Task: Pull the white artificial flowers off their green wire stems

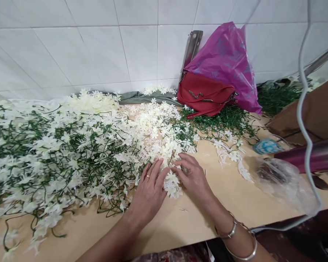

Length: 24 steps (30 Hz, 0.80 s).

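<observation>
In the head view, the person's two bare hands meet over a table [184,227], at a small cluster of white artificial flowers [172,185] close to the near edge. The left hand [147,193] lies at the left side of this cluster, fingers stretched forward and lying near one another, thumb reaching in toward the right hand's fingertips; a gold-coloured ring [148,176] sits on one finger. The right hand [195,180] comes in from the other side, its thumb and forefinger drawn close together at the petals. Whether either grip pinches a petal cannot be told, since the fingertips blend with the white behind them. Bangles [255,247] circle the right wrist and forearm.

To the left spreads a large heap of white blossoms on green stems [79,153]. Beyond the hands lie loose pale blossoms [153,120], and behind these a grey-green cloth [136,97] runs along the foot of the tiled wall [142,51].

A red bag [205,92] rests on dark green stems [218,122]; the metal emblem [196,95] on its front cannot be read. A purple plastic bag [221,54] rises behind it, with bluish printing too faint to make out. A metal bar [193,47] leans on the wall beside them. At the right are a blue-and-white bundle [267,146], a clear plastic bag [287,187] with something dark inside, and a pale cable [303,134] hanging down in front.
</observation>
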### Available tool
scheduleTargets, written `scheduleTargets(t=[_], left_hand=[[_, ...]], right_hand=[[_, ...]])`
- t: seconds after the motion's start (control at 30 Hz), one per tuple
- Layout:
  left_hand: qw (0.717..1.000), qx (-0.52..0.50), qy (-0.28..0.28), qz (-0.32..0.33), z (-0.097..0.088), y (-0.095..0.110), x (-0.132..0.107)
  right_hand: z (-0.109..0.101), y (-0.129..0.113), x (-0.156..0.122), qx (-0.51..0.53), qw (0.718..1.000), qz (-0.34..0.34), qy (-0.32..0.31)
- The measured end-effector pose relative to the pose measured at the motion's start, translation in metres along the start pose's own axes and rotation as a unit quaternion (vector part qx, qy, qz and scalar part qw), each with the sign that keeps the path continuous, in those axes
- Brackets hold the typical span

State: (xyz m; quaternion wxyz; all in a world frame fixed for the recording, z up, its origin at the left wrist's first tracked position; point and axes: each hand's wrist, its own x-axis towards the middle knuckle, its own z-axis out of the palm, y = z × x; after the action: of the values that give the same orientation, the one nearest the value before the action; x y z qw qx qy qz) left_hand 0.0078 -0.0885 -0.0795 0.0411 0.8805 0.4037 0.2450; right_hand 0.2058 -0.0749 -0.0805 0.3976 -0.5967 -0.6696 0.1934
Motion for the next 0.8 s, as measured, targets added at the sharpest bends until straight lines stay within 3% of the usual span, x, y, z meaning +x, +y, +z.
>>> scheduleTargets(t=[0.13,0.3,0.4,0.53,0.67,0.8], left_hand=[[0.999,-0.032,-0.016,0.017,-0.007,0.004,-0.001],[0.997,-0.063,-0.024,0.028,-0.014,0.011,0.0],[0.995,-0.099,-0.016,0.02,-0.016,0.011,-0.001],[0.984,-0.168,0.055,-0.02,-0.012,0.007,-0.002],[0.949,-0.277,0.108,-0.102,-0.012,0.007,0.007],[0.875,-0.423,0.103,-0.211,-0.014,0.01,0.019]], right_hand=[[-0.008,-0.002,0.0,0.03,0.997,-0.045,0.05],[-0.018,-0.001,0.007,-0.048,0.994,-0.063,0.077],[-0.027,-0.003,0.012,0.017,0.995,-0.019,0.101],[-0.035,-0.005,0.018,0.167,0.973,0.107,0.117],[-0.025,-0.012,0.022,0.289,0.943,0.155,0.063],[-0.006,-0.03,0.018,0.297,0.946,0.131,0.011]])
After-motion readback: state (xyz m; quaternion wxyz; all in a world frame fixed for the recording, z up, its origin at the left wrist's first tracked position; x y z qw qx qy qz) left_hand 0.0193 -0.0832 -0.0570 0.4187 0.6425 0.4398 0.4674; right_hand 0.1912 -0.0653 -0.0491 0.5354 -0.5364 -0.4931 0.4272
